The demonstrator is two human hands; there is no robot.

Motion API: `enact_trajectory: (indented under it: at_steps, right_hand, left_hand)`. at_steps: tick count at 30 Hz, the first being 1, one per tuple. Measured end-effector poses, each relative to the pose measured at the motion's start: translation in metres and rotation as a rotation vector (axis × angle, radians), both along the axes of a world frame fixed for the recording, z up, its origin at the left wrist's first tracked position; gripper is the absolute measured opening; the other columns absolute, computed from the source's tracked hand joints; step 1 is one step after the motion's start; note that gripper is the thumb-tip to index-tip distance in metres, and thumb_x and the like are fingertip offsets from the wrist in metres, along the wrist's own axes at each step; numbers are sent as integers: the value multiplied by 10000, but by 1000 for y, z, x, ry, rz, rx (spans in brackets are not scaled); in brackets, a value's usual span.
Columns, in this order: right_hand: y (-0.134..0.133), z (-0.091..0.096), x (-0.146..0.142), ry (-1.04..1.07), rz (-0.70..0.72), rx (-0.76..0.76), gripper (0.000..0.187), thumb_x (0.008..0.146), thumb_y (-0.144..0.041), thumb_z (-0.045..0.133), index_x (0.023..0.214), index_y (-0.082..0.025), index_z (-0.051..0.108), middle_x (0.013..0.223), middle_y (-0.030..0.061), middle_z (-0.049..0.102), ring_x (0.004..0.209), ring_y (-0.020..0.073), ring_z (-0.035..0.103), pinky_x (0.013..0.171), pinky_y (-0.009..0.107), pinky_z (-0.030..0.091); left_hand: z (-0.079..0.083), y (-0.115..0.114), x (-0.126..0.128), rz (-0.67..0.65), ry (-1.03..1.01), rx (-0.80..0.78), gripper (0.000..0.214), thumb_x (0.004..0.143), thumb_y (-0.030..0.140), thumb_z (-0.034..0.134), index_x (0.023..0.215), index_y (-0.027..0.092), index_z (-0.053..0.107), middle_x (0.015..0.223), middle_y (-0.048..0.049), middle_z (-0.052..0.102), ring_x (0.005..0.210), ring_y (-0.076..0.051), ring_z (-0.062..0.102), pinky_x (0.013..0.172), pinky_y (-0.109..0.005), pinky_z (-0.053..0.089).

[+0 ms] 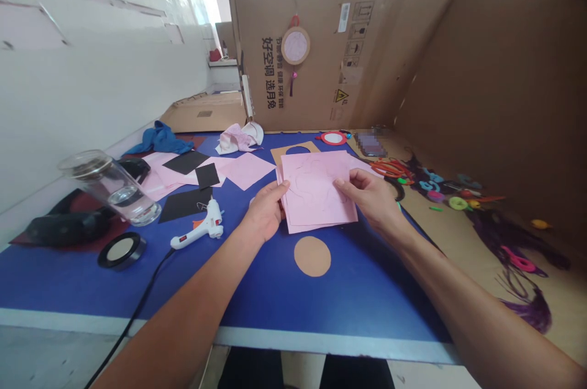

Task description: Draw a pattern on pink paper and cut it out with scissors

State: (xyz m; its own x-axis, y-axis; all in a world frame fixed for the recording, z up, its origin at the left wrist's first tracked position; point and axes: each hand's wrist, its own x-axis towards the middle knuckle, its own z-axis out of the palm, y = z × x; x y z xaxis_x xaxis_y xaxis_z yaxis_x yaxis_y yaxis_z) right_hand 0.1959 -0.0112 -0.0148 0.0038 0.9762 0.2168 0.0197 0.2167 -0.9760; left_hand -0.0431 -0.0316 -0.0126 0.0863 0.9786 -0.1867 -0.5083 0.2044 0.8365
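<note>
Between my two hands is a small stack of square pink paper sheets (316, 193), with faint curved lines on the top one. My left hand (267, 208) pinches the stack at its left edge, thumb on top. At the right edge my right hand (369, 193) grips it with thumb and bent fingers. On the blue table just below the sheets lies a brown cardboard disc (312, 256). Behind them a cardboard square with a round hole (296, 149) is partly covered by the pink paper.
Left on the table are a white glue gun (199, 227), a glass bottle (112, 187), a black round container (121, 251), black squares (183, 204) and pink sheets (247, 170). Orange-handled scissors (389, 167) and purple tassels (532, 309) lie right. A cardboard panel (321, 89) stands behind.
</note>
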Motion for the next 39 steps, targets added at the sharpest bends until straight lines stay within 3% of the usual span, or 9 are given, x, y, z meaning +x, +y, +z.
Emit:
enact_trajectory:
  at_steps: [5, 16, 24, 32, 39]
  right_hand:
    - [-2, 1, 0, -55, -6, -9, 373, 768, -562, 915, 861, -243, 747, 837, 22, 736, 730, 197, 634, 655, 318, 497]
    - [2, -4, 3, -95, -108, 27, 289, 808, -491, 867, 818, -236, 733, 801, 20, 740, 722, 198, 638, 634, 309, 494]
    - [15, -3, 22, 148, -232, 53, 360, 785, -511, 894, 1016, -268, 761, 983, 66, 819, 872, 276, 766, 779, 411, 631]
    - [27, -7, 36, 230, -235, 29, 352, 778, -545, 899, 940, -316, 686, 991, 80, 825, 932, 340, 801, 730, 487, 678]
    - [28, -8, 35, 223, -218, 17, 398, 763, -577, 883, 1011, -317, 711, 1066, 101, 842, 996, 363, 808, 703, 484, 682]
  left_hand:
    - [-1, 0, 1, -7, -57, -4, 202, 927, 241, 829, 1096, 137, 790, 1114, -172, 851, 1058, -301, 821, 1000, -444, 653]
    - [1, -1, 2, 25, -31, -35, 156, 989, 226, 760, 1109, 130, 786, 1072, -164, 856, 1061, -294, 825, 1012, -441, 647]
    - [-1, 1, -1, 49, -27, -16, 136, 987, 171, 736, 1111, 128, 771, 1087, -163, 853, 1025, -280, 829, 997, -432, 655]
    - [-3, 2, -1, 44, -15, -16, 107, 965, 138, 731, 1069, 141, 756, 1076, -160, 842, 999, -275, 826, 990, -443, 655]
    - [-1, -4, 3, -35, 66, -20, 373, 848, -1, 672, 1173, 163, 755, 1105, -136, 838, 981, -263, 814, 936, -431, 659]
